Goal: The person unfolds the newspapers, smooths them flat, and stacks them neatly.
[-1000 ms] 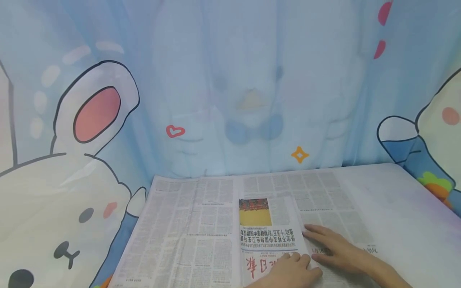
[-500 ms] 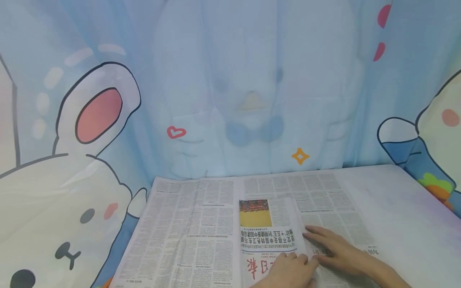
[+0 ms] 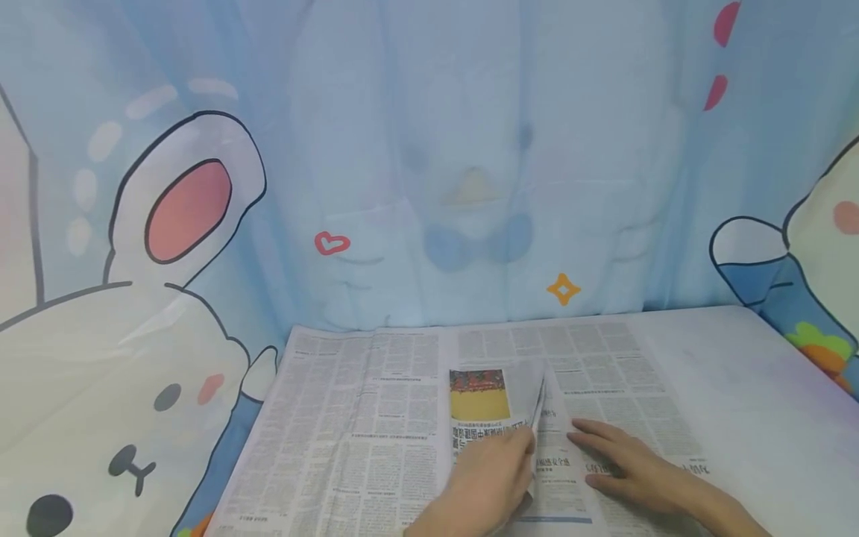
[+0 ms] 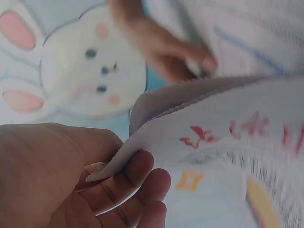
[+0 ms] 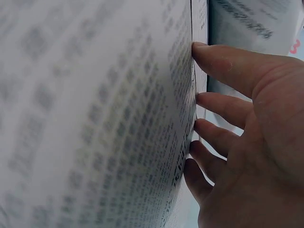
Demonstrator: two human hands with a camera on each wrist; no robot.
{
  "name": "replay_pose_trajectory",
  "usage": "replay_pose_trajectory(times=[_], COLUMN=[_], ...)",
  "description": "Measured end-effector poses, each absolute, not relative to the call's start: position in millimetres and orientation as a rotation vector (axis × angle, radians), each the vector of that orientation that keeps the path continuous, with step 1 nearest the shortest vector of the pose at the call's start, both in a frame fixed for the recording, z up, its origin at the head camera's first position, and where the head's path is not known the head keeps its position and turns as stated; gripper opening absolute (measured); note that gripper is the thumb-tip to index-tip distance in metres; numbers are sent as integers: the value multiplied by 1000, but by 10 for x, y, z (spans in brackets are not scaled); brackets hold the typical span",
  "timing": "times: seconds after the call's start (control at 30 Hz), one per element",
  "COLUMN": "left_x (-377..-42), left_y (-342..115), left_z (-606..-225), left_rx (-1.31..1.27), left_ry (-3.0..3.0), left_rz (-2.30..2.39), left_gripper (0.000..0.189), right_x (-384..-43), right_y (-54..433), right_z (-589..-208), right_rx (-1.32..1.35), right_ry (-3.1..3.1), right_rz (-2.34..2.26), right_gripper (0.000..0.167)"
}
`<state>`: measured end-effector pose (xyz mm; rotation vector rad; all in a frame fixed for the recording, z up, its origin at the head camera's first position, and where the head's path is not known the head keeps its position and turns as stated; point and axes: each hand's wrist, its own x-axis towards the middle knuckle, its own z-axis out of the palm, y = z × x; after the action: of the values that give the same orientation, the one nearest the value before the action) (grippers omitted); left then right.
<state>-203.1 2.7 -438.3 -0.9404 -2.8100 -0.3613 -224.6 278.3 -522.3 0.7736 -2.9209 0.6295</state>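
A folded newspaper (image 3: pixel 478 395) with a colour photo and large headlines lies near the front of the table. My left hand (image 3: pixel 478 477) pinches the right edge of its top sheet and holds it raised, baring the printed page (image 3: pixel 560 488) beneath. In the left wrist view, the thumb and fingers of that hand (image 4: pixel 61 175) grip the bent sheet (image 4: pixel 228 128), which shows red characters. To the right, my right hand (image 3: pixel 624 464) rests with its fingers spread at the lower page's right edge. The right wrist view shows its fingertips (image 5: pixel 202 126) touching the paper.
Larger spread newspaper sheets (image 3: pixel 335 432) lie under the folded one, over a white tabletop (image 3: pixel 745 388) that shows at the right. A pale blue curtain (image 3: pixel 376 149) with cartoon animals hangs behind the table's back edge and down the left side.
My left hand has moved from the front right of the folded newspaper leftward, lifting the top sheet's right edge with it. My right hand has stayed almost in place.
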Motion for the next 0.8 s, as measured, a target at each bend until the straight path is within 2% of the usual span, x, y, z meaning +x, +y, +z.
replay_pose_trajectory(times=[0.37, 0.57, 0.8], left_x=[-1965, -1862, -1841], left_y=[-956, -1416, -1749], left_z=[-4238, -4460, -4815], left_rx=[-580, -282, -68], left_ry=[-2734, -2865, -2991], left_rz=[-666, -741, -840], left_gripper=[5, 7, 10], right_x=[-2249, -2252, -2278], right_y=[2778, 2786, 2800], right_z=[-5213, -5221, -5245], right_rx=[733, 741, 750], right_ry=[-3000, -3002, -2970], right_rz=[749, 715, 589], right_gripper=[66, 65, 63])
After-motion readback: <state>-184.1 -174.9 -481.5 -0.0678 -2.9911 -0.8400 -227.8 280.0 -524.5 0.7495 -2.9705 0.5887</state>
